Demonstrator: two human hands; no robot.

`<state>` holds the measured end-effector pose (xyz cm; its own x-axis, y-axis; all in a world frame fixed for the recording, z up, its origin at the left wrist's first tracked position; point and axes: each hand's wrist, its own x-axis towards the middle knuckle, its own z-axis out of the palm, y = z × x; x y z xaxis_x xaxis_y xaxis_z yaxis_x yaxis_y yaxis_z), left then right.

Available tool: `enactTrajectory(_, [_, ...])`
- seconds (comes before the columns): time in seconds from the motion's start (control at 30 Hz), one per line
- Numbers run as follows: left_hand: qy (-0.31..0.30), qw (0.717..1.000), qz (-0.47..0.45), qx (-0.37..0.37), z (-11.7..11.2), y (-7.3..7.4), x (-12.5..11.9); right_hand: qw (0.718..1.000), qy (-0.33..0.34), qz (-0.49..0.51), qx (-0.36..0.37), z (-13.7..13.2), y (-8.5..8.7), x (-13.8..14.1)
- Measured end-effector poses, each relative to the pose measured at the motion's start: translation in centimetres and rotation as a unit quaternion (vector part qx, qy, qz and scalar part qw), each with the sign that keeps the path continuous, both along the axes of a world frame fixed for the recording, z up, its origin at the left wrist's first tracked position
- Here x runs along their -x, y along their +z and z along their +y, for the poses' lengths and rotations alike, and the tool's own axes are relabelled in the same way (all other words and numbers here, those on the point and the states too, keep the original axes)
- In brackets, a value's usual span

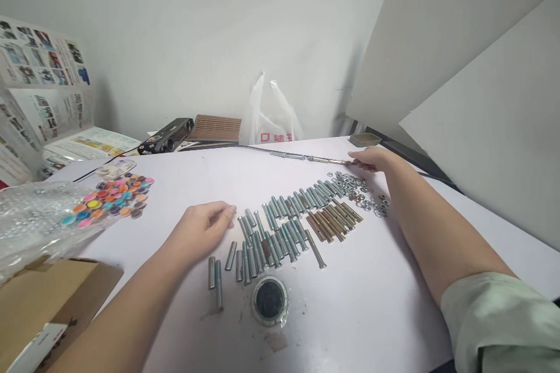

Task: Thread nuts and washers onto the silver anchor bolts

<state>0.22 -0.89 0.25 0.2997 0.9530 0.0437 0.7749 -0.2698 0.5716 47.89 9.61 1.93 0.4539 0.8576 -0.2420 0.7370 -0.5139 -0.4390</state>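
Observation:
My right hand [370, 158] reaches to the far right, its fingertips pinched at the end of a brass-coloured bolt [328, 159]. That bolt lies in line with a silver bolt [287, 155] along the back of the table. My left hand [205, 226] rests on the white tabletop with its fingers curled in; nothing shows in it. Just right of it lie many silver metal sleeves and bolts [280, 242] in rough rows. A group of brass-coloured bolts [335, 221] sits beside them. Loose nuts and washers [350, 183] are heaped below my right hand.
A roll of tape [270, 301] lies near the front. Coloured discs [114, 195], clear plastic wrap [39, 221] and a cardboard box [52, 303] are on the left. A white plastic bag [271, 113] stands at the back. A small tin [364, 139] sits behind my right hand.

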Motion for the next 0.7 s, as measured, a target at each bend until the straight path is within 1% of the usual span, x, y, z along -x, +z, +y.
enactTrajectory(0.07, [0.001,1.0,0.002,-0.002,0.0,0.0,0.0,1.0,0.002,-0.011,0.015,-0.5,1.2,0.8])
enactTrajectory(0.13, [0.0,1.0,0.004,-0.002,0.0,0.0,0.0,0.999,0.022,-0.032,0.016,-1.5,2.3,2.2])
enactTrajectory(0.23, [-0.004,1.0,0.002,-0.002,0.0,0.0,0.0,0.992,0.103,-0.069,0.024,-3.9,3.2,4.7])
enactTrajectory(0.33, [0.0,1.0,0.001,-0.004,-0.1,0.1,-0.1,0.98,0.182,-0.085,0.014,-7.0,2.7,7.0])
enactTrajectory(0.4, [0.0,1.0,-0.002,-0.006,-0.2,0.1,-0.2,0.973,0.215,-0.084,0.004,-9.1,2.2,7.9])
enactTrajectory(0.5, [-0.003,1.0,-0.003,-0.006,-0.1,0.1,-0.4,0.966,0.249,-0.06,0.028,-11.8,1.8,8.5])
enactTrajectory(0.6, [0.006,1.0,0.009,-0.003,0.0,-0.1,-0.4,0.96,0.273,-0.04,0.053,-13.4,1.7,8.3])
enactTrajectory(0.7, [0.015,1.0,0.019,-0.006,0.1,-0.2,-0.3,0.954,0.287,-0.057,0.066,-13.6,1.1,7.7])
